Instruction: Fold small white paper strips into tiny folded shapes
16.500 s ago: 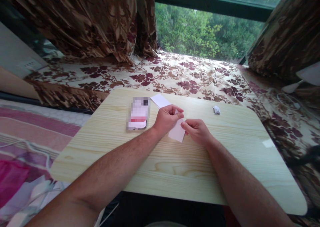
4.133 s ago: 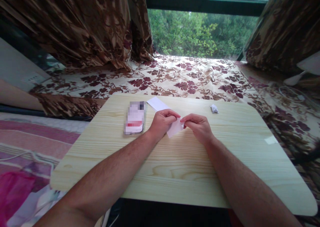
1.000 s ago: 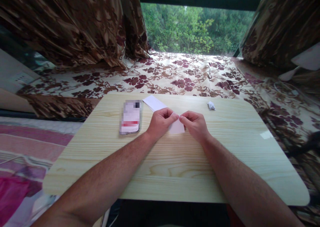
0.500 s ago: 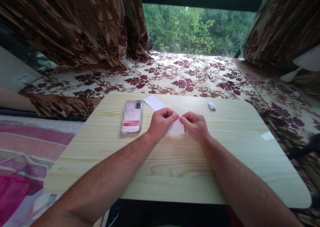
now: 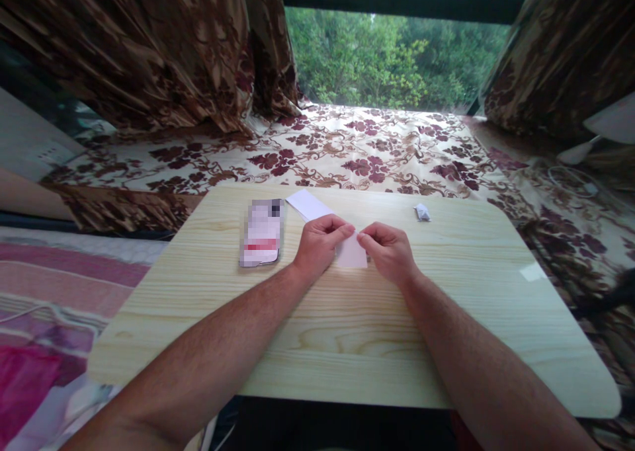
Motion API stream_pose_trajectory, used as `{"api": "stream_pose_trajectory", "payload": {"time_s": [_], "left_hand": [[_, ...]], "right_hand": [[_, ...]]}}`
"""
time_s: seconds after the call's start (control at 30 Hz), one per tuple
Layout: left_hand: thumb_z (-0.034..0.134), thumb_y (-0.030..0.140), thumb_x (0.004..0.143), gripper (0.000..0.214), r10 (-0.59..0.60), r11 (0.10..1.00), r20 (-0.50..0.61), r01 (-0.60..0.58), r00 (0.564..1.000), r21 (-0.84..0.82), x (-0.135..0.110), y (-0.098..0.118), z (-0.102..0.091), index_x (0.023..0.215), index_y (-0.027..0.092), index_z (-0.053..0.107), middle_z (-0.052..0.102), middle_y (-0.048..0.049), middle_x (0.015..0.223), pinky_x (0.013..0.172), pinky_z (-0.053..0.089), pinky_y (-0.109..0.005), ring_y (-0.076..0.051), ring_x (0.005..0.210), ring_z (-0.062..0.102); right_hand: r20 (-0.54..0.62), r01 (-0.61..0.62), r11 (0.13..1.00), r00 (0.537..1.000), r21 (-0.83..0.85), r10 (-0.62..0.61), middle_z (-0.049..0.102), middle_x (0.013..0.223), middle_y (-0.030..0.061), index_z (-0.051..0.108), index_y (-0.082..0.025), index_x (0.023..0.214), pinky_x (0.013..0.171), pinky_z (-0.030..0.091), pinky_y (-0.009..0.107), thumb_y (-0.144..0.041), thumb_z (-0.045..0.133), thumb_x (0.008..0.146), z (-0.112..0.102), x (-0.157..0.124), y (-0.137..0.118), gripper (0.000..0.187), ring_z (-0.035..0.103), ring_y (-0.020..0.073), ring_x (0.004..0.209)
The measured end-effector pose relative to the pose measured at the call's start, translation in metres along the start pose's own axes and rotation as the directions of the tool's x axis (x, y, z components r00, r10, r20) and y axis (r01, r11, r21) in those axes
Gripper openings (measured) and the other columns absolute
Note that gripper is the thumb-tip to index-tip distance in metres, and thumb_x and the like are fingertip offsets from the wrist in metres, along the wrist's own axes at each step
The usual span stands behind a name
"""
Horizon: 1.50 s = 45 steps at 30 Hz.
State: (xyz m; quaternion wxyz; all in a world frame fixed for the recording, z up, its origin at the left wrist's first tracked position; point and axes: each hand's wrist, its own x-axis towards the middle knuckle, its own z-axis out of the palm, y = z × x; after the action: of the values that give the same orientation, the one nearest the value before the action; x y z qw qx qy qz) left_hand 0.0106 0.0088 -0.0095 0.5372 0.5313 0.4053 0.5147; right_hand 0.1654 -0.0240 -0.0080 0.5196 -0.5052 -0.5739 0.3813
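Observation:
A small white paper piece [image 5: 351, 254] lies low over the light wooden table [image 5: 347, 332], between my two hands. My left hand [image 5: 320, 241] pinches its upper left part with thumb and forefinger. My right hand [image 5: 390, 250] pinches its upper right edge, fingers curled. Both hands rest near the table's middle, a little toward the far side. Part of the paper is hidden under my fingers.
A phone [image 5: 261, 232] lies left of my left hand. A white paper strip [image 5: 308, 204] lies beyond it near the far edge. A small folded paper object [image 5: 422, 212] sits at the far right. Floral fabric [image 5: 367, 148], curtains and a window are behind.
Over the last second the hands and paper have stayed almost in place. Several seconds ago the paper was longer and hung tilted; now it looks shorter and lies squarer.

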Motion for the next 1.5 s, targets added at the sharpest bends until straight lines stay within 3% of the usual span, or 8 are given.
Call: {"api": "stream_pose_trajectory", "payload": {"time_s": [0.37,0.73,0.97,1.5], "left_hand": [[0.074,0.037,0.075,0.022,0.025,0.989,0.028,-0.029,0.999,0.143,0.0006,0.0036,-0.0027,0.07,0.016,0.07,0.062,0.0004,0.064,0.058,0.038,-0.024,-0.011,0.061,0.049],[0.076,0.04,0.071,0.027,-0.029,0.991,0.016,0.027,0.999,0.13,0.0026,0.0054,-0.0008,0.065,0.015,0.066,0.058,0.0015,0.059,0.055,0.036,-0.024,-0.01,0.056,0.046],[0.076,0.046,0.071,0.033,-0.052,0.991,0.081,0.042,0.995,0.127,0.0018,0.007,-0.0029,0.065,0.015,0.066,0.057,0.0012,0.058,0.052,0.033,-0.024,-0.009,0.055,0.044],[0.073,0.048,0.073,0.037,0.007,0.973,0.027,-0.013,1.0,0.231,0.0019,0.0056,-0.0032,0.061,0.016,0.06,0.049,0.003,0.055,0.051,0.029,-0.024,-0.009,0.053,0.039]], "right_hand": [[-0.032,-0.013,1.0,0.999,0.013,0.014,0.046,0.052,-0.0043,0.062,-0.016,0.064,0.045,0.028,0.024,-0.032,0.065,0.079,-0.0021,0.0009,0.0018,0.022,0.038,0.0087,0.048],[-0.037,-0.022,1.0,0.999,-0.012,0.022,0.046,0.052,-0.0042,0.061,-0.017,0.063,0.046,0.028,0.024,-0.033,0.065,0.078,-0.003,0.0009,-0.0012,0.023,0.038,0.0087,0.049],[-0.061,-0.034,0.999,0.997,0.042,0.037,0.048,0.051,-0.0043,0.061,-0.016,0.063,0.046,0.029,0.024,-0.029,0.065,0.078,-0.0053,0.0029,0.0,0.02,0.04,0.0088,0.048],[-0.043,-0.06,0.998,0.997,0.03,0.061,0.054,0.052,-0.0028,0.062,-0.017,0.063,0.047,0.034,0.023,-0.032,0.065,0.078,-0.0059,0.0036,0.002,0.022,0.045,0.0098,0.048]]}}
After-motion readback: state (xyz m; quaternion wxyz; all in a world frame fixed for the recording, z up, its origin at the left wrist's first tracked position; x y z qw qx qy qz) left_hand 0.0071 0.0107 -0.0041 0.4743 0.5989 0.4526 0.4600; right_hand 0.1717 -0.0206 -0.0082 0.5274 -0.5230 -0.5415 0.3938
